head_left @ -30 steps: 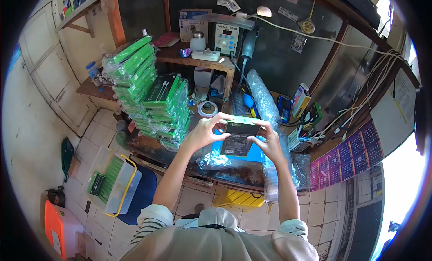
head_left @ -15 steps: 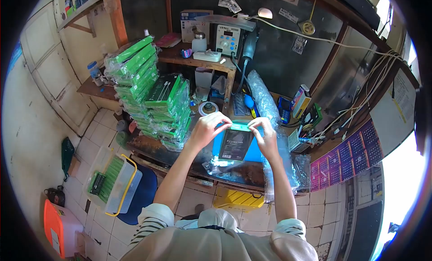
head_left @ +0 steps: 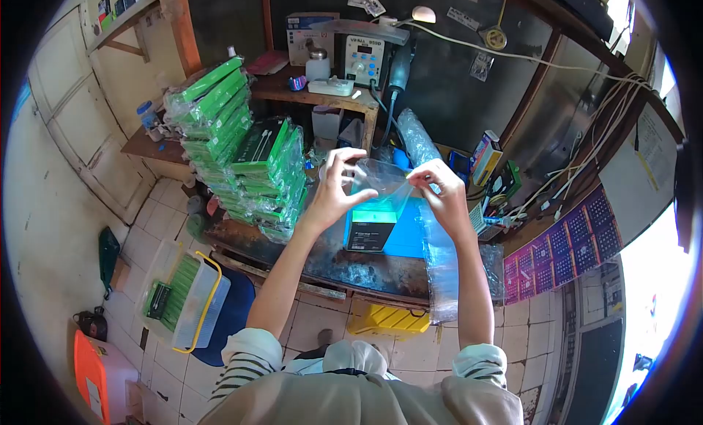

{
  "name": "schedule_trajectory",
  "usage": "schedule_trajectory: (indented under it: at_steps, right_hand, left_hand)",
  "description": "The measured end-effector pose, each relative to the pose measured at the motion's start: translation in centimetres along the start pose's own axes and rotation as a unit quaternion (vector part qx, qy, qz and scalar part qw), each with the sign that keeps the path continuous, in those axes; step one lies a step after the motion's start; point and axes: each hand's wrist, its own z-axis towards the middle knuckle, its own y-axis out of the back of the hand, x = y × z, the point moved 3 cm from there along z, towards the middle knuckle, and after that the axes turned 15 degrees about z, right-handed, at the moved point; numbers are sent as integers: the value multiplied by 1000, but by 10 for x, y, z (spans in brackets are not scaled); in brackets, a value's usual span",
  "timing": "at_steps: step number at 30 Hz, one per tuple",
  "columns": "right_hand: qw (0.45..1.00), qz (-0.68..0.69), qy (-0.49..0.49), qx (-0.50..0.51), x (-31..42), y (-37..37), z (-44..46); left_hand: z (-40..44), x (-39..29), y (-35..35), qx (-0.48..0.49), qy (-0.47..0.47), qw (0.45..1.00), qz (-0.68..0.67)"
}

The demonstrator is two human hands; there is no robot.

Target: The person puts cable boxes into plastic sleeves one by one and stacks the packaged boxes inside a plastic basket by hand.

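Head view: the black-green box (head_left: 371, 233) is below and between the right hand (head_left: 442, 194), pinching clear plastic (head_left: 384, 177), and the left hand (head_left: 335, 194), fingers parted, over a blue mat (head_left: 411, 238) near the worktop's (head_left: 329, 261) front edge, above tiled floor (head_left: 415, 359).

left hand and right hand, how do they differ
The left hand is open, thumb and fingers apart; the right hand pinches the clear plastic. The left hand is nearer the green boxes than the right hand. Both are bare.
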Motion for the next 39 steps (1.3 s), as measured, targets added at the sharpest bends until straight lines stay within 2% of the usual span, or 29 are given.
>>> schedule_trajectory:
  at_steps: [1, 2, 3, 5, 7, 9, 11, 12, 13, 15, 17, 21, 23, 25, 26, 29, 33, 34, 35, 38, 39]
  right_hand:
    - [1000, -1, 2, 0, 1, 0, 0]
    - [1000, 12, -1, -11, 0, 0, 0]
    - [999, 25, -2, -21, -1, 1, 1]
    - [998, 42, -13, -37, -6, 4, 0]
    - [995, 4, 35, -89, -8, 9, -2]
    - [992, 14, 8, -125, -16, 3, -11]
    - [983, -33, 4, -181, -17, -6, -26]
    - [989, -14, -48, -137, -32, -14, -37]
    - [993, 41, -37, -107, -55, -25, -49]
    - [992, 38, -111, -47, -58, -46, -64]
    - [983, 108, -145, -38, -57, -63, -71]
    - [980, 93, -145, -95, -63, -79, -71]
    - [979, 64, -109, -161, -60, -76, -65]
    - [967, 88, -159, -182, -59, -70, -60]
    - [967, 91, -153, -182, -55, -66, -57]
    - [957, 124, -151, -214, -53, -55, -53]
    - [944, 186, -148, -230, -51, -45, -49]
    - [939, 199, -141, -241, -46, -43, -47]
    - [940, 196, -141, -242, -47, -41, -47]
    - [928, 234, -147, -250, -52, -42, -51]
    - [922, 234, -154, -267, -56, -41, -54]
  left_hand:
    - [-5, 6, -5, 7, 70, 996, -63]
    - [-11, 14, -9, 59, 106, 991, -59]
    - [-13, 21, -13, 93, 105, 990, -26]
    - [-18, 33, -22, 90, 119, 988, -47]
    - [-13, 21, -22, 94, 134, 982, -92]
    - [-7, 16, -24, 111, 169, 961, -187]
    - [-3, 14, -25, 118, 178, 956, -199]
    - [-2, 13, -27, 113, 198, 941, -251]
    - [-1, 12, -30, 109, 218, 921, -303]
    - [0, 8, -31, 116, 222, 919, -306]
    - [0, 6, -30, 106, 221, 926, -289]
    - [-1, 3, -30, 103, 211, 922, -309]
    - [-2, 2, -26, 126, 211, 920, -306]
    - [-2, -2, -21, 90, 143, 926, -337]
    - [-6, 1, -16, 77, 118, 937, -320]
    - [-33, 36, -14, -45, 170, 954, -244]
    - [-67, 56, -51, 51, 254, 918, -300]
    - [-66, 51, -56, 72, 228, 921, -307]
    - [-64, 47, -60, 65, 207, 937, -273]
    - [-60, 47, -76, 70, 223, 941, -245]
    - [-57, 43, -79, 11, 215, 945, -247]
